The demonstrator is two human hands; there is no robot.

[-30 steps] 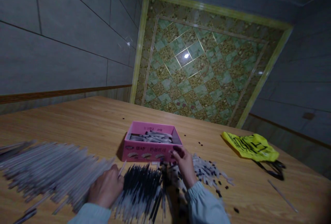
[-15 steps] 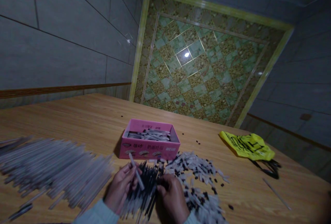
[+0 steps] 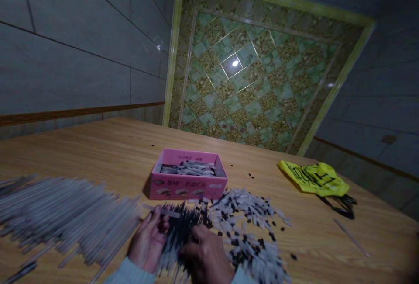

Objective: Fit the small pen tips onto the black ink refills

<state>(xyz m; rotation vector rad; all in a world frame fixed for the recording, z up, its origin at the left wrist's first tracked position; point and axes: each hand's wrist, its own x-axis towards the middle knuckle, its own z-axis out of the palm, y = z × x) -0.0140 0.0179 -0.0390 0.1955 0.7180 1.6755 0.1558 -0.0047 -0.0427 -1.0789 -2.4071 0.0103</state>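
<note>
My left hand (image 3: 149,238) is closed, with a translucent pen barrel (image 3: 170,213) between thumb and fingers. The barrel lies nearly level, in front of the pink box (image 3: 188,190). My right hand (image 3: 206,251) reaches down at the right side of a heap of dark pen refills (image 3: 180,227). Its fingers are bent together over the refills, and what they pinch is hidden. Inside the box lie several pens (image 3: 193,168). A large spread of clear pen barrels (image 3: 72,214) covers the table left of my left hand.
Right of the refills are scattered small clear and black pen parts (image 3: 248,209). A yellow bag (image 3: 314,179) with black straps lies farther right, near a single thin stick (image 3: 352,238). A dark pen-like piece (image 3: 24,271) is at the lower left of the wooden table (image 3: 114,153).
The barrel in my left hand has turned from steeply slanted to almost level. My right hand has moved left and lower over the refills.
</note>
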